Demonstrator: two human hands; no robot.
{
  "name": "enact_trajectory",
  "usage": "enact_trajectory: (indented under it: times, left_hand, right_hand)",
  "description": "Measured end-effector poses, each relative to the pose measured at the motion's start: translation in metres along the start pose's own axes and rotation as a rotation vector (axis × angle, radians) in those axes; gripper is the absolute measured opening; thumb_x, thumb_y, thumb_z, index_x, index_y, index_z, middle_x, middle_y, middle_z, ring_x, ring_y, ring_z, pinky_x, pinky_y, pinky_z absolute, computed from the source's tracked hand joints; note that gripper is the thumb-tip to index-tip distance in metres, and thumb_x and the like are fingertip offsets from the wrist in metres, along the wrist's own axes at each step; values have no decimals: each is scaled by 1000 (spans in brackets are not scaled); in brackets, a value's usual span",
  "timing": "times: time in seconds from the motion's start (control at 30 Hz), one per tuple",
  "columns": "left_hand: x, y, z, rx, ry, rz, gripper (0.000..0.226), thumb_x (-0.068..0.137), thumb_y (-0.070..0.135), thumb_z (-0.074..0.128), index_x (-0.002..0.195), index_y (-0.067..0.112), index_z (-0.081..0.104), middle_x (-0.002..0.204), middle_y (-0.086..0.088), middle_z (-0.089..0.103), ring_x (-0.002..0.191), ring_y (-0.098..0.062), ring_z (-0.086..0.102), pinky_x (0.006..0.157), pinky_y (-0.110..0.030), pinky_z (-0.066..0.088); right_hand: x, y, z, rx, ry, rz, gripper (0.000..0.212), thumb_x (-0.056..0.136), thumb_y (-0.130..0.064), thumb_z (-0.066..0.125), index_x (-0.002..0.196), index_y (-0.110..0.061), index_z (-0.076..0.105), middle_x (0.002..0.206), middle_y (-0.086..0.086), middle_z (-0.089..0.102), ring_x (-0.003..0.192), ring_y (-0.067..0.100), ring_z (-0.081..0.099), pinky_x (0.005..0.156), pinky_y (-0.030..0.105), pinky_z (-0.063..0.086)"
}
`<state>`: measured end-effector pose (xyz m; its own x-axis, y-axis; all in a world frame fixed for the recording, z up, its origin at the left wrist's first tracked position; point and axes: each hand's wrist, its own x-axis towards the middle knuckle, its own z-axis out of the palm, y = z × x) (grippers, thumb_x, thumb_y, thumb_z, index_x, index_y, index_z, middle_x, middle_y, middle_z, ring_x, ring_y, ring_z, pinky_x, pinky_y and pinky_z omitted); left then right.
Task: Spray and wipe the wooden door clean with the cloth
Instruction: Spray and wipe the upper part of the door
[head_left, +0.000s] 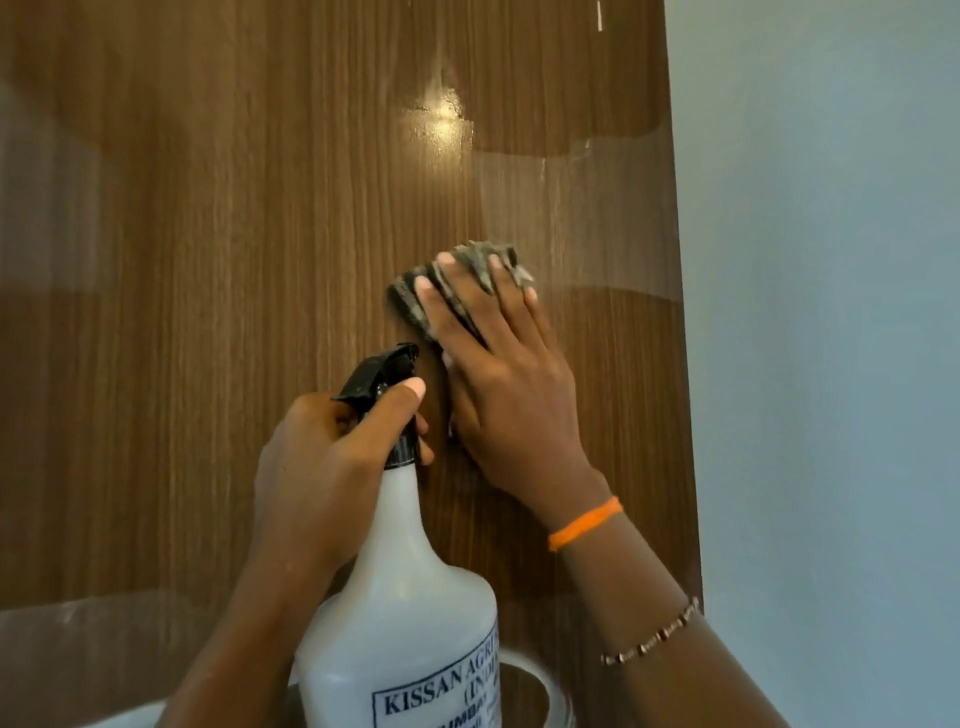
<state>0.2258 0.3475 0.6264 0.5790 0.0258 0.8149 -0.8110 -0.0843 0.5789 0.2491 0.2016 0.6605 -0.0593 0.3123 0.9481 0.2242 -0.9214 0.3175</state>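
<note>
We are pressing the one grey cloth (457, 291) flat against the wooden door (208, 260) near its right edge with our right hand (511, 395), fingers spread and straight so the whole pad is bearing on the surface for wiping. Our left hand (332, 457) is curling round the neck of the single white spray bottle (400, 613), thumb resting by the black trigger head, probably keeping it ready for the next squirt.

Bare wooden door (208, 260) lies open to you across the frame's left and top; the spray bottle (405, 597) blocks lower centre, the wall (831, 312) bounds the right.
</note>
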Motion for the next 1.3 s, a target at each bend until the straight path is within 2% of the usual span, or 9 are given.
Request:
enact_trajectory:
  times: [0.1,0.2,0.37,0.5,0.63,0.77,0.93,1.1,1.3]
  left_hand:
    - [1,5,1,26,-38,27,52,63,70,47,67,24,70,64,-2,71,58,-21,65,64,-42,49]
    - [7,11,-2,24,-77,48,52,62,69,49,68,22,70,65,-3,71,59,-21,67,61,-34,48]
    - [17,15,0,12,-128,67,49,68,62,57,67,15,71,65,-8,71,66,-24,69,71,-39,53]
    - [15,12,4,81,-97,44,53,71,65,61,69,13,71,63,-4,71,61,-16,68,62,-30,48]
    - [17,8,6,203,-40,63,66,62,74,47,69,12,70,63,-5,70,61,-21,66,66,-42,52]
    - [19,6,5,235,-21,80,74,56,77,37,69,13,70,63,-4,70,61,-20,66,67,-44,53]
    - [20,7,7,243,-11,74,76,55,78,36,69,11,70,63,-5,70,61,-21,67,66,-41,53]
    - [19,11,8,269,-28,65,67,64,72,45,70,11,70,64,-6,70,63,-22,67,69,-44,53]
    - [19,13,7,276,-45,48,61,69,66,46,71,9,70,64,-6,70,63,-24,67,67,-45,54]
  right_hand:
    - [16,30,-5,-115,-19,-3,51,95,-21,37,146,-22,37,154,4,33,145,29,23,117,53,8]
    - [14,73,-17,-92,72,262,54,94,-17,37,148,-22,32,156,3,28,146,28,17,117,48,5]
    - [-17,86,-28,-42,224,590,51,96,-16,35,147,-18,35,156,5,28,146,28,16,119,47,15]
    - [-21,55,-15,-87,208,497,50,97,-19,34,146,-12,37,154,10,31,143,37,21,115,49,22]
    - [22,31,-2,-40,81,113,50,94,-16,38,144,-12,40,152,11,35,142,37,25,115,50,23]
    - [71,33,2,-24,1,-28,49,95,-15,41,145,-17,40,152,6,36,144,32,23,115,49,18]
    - [98,71,-11,-83,-31,116,52,99,-20,36,150,-24,29,158,-1,23,147,27,11,117,49,5]
    - [101,121,-32,-73,65,428,51,100,-17,34,151,-24,27,159,-1,19,148,24,9,119,47,10]
    - [57,112,-40,-38,58,468,50,101,-16,35,151,-23,26,160,-1,17,148,22,6,120,43,10]
